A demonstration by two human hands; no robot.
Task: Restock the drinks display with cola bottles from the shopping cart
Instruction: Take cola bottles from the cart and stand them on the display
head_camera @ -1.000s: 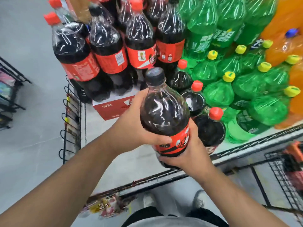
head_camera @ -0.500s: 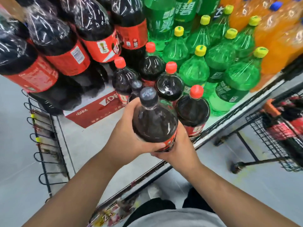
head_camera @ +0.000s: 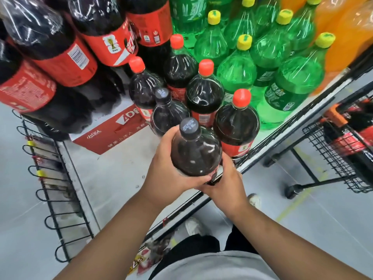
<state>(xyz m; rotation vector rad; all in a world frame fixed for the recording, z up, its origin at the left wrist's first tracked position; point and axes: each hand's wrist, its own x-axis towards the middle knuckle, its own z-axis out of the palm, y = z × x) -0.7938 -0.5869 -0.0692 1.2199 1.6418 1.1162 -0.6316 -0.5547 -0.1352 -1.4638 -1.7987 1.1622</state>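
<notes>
Dark cola fills the black-capped bottle (head_camera: 194, 152) that both hands clamp at the front edge of the drinks display (head_camera: 113, 174), seen from the head camera looking down. The left hand (head_camera: 167, 172) wraps the bottle's left side with its fingers curled round the front, and the right hand (head_camera: 224, 182) cups the lower right side. The two hands meet under the bottle's lower part, so they hide its base, and I cannot tell whether it rests on the white shelf. The bottle stands roughly upright, just in front of a second black-capped bottle (head_camera: 168, 114) and close beside a red-capped cola bottle (head_camera: 236, 122). More red-capped cola bottles (head_camera: 203, 91) stand behind these. To their right are green bottles with yellow caps (head_camera: 292, 81), and orange bottles (head_camera: 347, 33) fill the far right corner. Shrink-wrapped cola packs (head_camera: 60, 47) sit at upper left on a red carton (head_camera: 109, 132). A black wire rack (head_camera: 52, 178) hangs off the display's left end. At the right edge stands the shopping cart (head_camera: 333, 158), with a red-labelled cola bottle (head_camera: 351, 142) lying inside its wire basket.
</notes>
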